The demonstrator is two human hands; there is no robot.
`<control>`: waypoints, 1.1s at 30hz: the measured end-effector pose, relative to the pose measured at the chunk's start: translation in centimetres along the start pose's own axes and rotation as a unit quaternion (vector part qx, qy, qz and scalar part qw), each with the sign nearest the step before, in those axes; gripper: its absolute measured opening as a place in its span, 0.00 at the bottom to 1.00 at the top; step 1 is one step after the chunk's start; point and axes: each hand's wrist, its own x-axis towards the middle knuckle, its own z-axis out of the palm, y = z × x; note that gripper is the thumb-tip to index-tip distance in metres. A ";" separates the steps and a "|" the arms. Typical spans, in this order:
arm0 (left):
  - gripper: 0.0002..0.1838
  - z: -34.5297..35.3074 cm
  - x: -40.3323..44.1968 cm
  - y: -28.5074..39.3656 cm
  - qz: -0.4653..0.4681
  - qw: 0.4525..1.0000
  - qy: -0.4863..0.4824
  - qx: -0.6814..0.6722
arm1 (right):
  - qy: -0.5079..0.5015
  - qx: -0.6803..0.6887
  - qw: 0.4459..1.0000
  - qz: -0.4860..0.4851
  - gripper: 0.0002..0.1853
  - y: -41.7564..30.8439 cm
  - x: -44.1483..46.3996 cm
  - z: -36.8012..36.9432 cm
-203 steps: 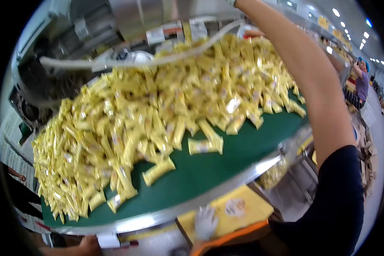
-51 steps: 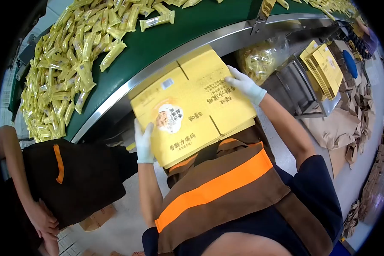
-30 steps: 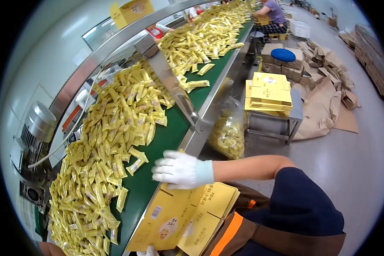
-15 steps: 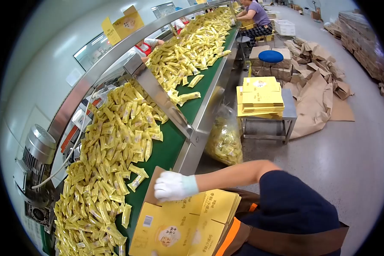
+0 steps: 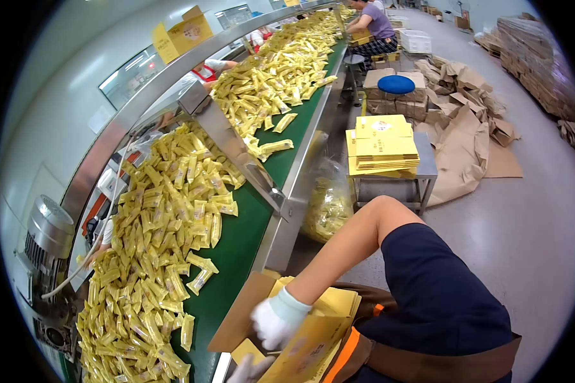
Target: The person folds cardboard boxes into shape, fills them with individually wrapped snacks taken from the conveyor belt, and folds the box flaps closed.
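A yellow printed carton (image 5: 310, 345) stands partly opened at the conveyor's near edge, its brown inner flap (image 5: 239, 313) raised. My right hand (image 5: 276, 324), in a white glove, is curled at the carton's opening; what its fingers hold is hidden. At the bottom edge, my gloved left hand (image 5: 250, 370) grips the carton's lower side and is partly cut off. More flat yellow cartons (image 5: 344, 300) are stacked against my body. Yellow-wrapped snack packets (image 5: 160, 217) lie heaped on the green conveyor belt (image 5: 236, 236), just beyond the carton.
A steel post (image 5: 236, 150) crosses the conveyor. Right of it, a metal stool (image 5: 427, 159) bears folded yellow cartons (image 5: 383, 147), beside a clear bag of packets (image 5: 329, 207). Brown paper (image 5: 460, 150) covers some floor. A co-worker (image 5: 377, 29) sits farther along; others are across the belt.
The carton has gone from lying flat to partly opened, with its brown flap lifted. My right hand has moved down from the flap to the opening. My left hand has come into clearer view.
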 end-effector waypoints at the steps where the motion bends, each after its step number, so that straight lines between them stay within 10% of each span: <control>1: 0.29 -0.2 0.6 0.1 0.003 0.998 -0.056 -0.026 | 0.073 -0.087 0.993 -0.032 0.14 -0.1 -0.2 -0.4; 3: 0.24 -1.3 0.7 0.3 -0.016 0.992 -0.117 -0.047 | 0.347 -0.193 0.916 0.050 0.18 1.5 -0.4 -0.6; 5: 0.24 -3.2 1.1 -0.6 -0.104 0.987 -0.125 0.014 | 0.322 -0.068 0.930 0.165 0.18 0.3 -2.1 0.2; 7: 0.26 -4.6 2.0 -1.5 -0.228 0.960 -0.127 0.105 | 0.045 -0.021 0.972 0.231 0.10 -1.6 -1.0 2.0; 8: 0.27 -4.7 2.6 -1.1 -0.264 0.950 -0.118 0.118 | 0.117 0.022 0.974 0.194 0.09 -1.2 -1.7 2.7; 12: 0.36 -0.9 6.6 -3.1 -0.128 0.919 -0.084 0.364 | 0.003 0.176 0.940 0.292 0.10 -0.6 -3.3 0.4; 14: 0.33 -1.1 3.9 -6.2 -0.169 0.910 -0.013 0.379 | 0.456 0.186 0.773 0.399 0.14 -0.7 -6.3 4.5; 15: 0.31 -1.5 2.7 -6.4 -0.198 0.962 0.084 0.166 | 0.535 0.241 0.670 0.455 0.18 -1.6 -8.0 5.8; 16: 0.30 -2.0 1.1 -6.3 -0.219 0.957 0.181 -0.057 | 0.489 0.443 0.482 0.577 0.19 -2.5 -8.9 6.7; 17: 0.29 -2.6 -0.3 -6.7 -0.213 0.952 0.212 -0.058 | 0.247 0.550 0.507 0.616 0.21 -2.4 -10.6 11.4; 21: 0.24 -2.2 -2.9 -6.9 -0.121 0.931 0.313 0.146 | 0.438 0.702 0.382 0.411 0.29 -9.3 -5.4 9.6; 26: 0.26 9.0 -5.5 -12.2 -0.255 0.860 0.422 0.128 | 0.168 0.712 0.636 0.247 0.26 -5.2 -4.4 -4.6; 28: 0.28 9.4 -5.6 -16.4 -0.309 0.856 0.381 0.163 | -0.052 0.496 0.843 0.201 0.24 -2.5 -2.6 -5.4; 30: 0.29 7.0 -8.2 -18.1 -0.348 0.835 0.339 0.259 | -0.174 0.375 0.894 0.173 0.23 -3.1 0.0 -1.9; 33: 0.26 1.3 -4.1 -9.6 -0.137 0.823 0.487 0.259 | -0.220 0.321 0.912 0.133 0.22 -4.7 3.5 0.7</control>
